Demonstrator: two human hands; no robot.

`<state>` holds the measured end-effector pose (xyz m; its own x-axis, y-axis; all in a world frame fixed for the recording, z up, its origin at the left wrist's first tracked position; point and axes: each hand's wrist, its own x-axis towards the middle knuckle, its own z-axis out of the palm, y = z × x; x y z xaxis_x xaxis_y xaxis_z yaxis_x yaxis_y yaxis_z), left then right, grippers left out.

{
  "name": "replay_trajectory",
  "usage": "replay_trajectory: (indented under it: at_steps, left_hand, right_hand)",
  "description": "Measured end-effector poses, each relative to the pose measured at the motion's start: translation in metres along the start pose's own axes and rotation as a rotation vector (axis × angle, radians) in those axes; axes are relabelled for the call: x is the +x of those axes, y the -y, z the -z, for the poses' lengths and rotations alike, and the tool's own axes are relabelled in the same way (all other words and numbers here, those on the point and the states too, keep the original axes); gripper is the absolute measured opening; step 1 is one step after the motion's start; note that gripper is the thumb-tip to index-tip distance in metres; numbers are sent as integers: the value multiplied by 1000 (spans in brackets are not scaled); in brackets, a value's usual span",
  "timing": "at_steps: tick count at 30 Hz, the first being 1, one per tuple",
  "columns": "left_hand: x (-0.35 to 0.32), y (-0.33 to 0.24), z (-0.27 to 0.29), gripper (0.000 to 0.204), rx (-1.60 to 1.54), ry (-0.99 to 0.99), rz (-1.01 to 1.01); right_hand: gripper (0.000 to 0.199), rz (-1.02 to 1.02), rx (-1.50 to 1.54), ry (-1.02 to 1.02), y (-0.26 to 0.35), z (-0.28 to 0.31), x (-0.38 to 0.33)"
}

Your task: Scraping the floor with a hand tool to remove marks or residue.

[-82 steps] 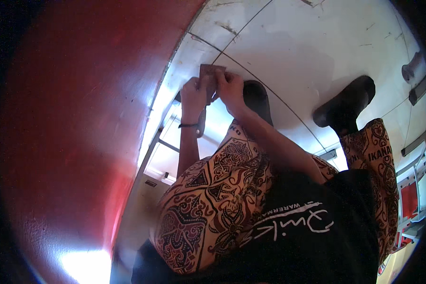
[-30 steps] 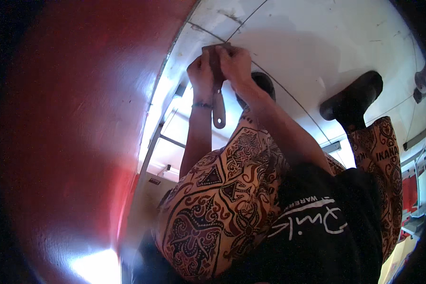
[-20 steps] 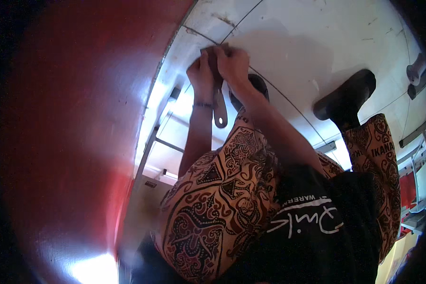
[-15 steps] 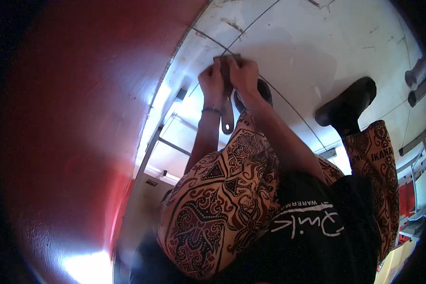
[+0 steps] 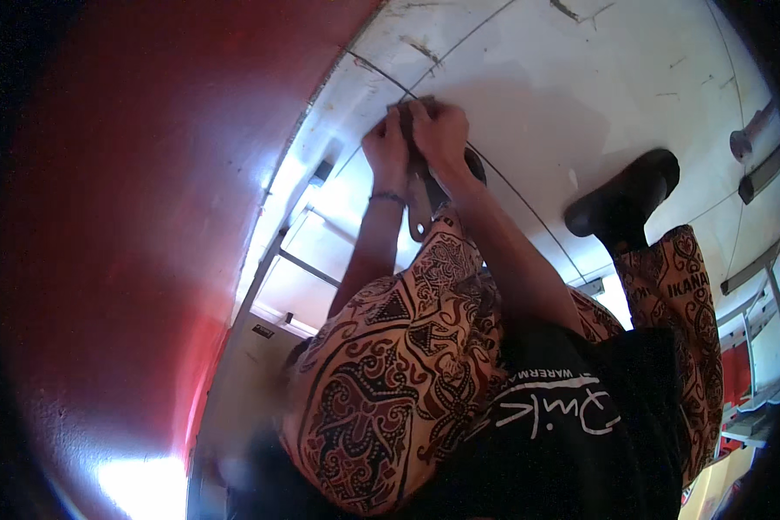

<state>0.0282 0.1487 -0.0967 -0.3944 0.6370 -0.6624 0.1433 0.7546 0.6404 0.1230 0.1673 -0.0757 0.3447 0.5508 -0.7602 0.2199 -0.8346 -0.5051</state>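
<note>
With my left hand and my right hand, I press down on a dark, flat tool whose handle has a hole at its end. The handle points back toward me, between my wrists. Its wide far end is at the white tiled floor, mostly hidden under my fingers, so I cannot make out its exact kind. Both hands are closed, side by side, with the fingers bent over it. A dark bracelet circles my left wrist. One dark shoe sits partly behind my right wrist.
A glossy red wall rises along the left. My other dark shoe stands on the tiles at the right. A metal-framed piece is beside my left arm. Grey cylindrical and bar-shaped parts are at the far right.
My hands and the tool appear slightly farther left and higher in view. The whole view has shifted a little; both hands keep their grip.
</note>
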Motion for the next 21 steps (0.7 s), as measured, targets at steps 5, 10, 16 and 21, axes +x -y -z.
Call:
replay_trajectory:
  at_steps: [5,10,16,21]
  left_hand:
    - [-3,-3,1,36,41,-49,-24]
    - [2,-3,-1,34,-10,-75,-52]
    - [4,-8,2,37,179,-88,-211]
    - [6,-3,-2,32,-158,-133,157]
  right_hand:
    - [32,209,-12,-55,6,-7,12]
    - [33,174,-39,-20,4,-6,8]
    - [33,372,-76,-138,24,-9,7]
    - [33,258,-128,-52,12,-9,9]
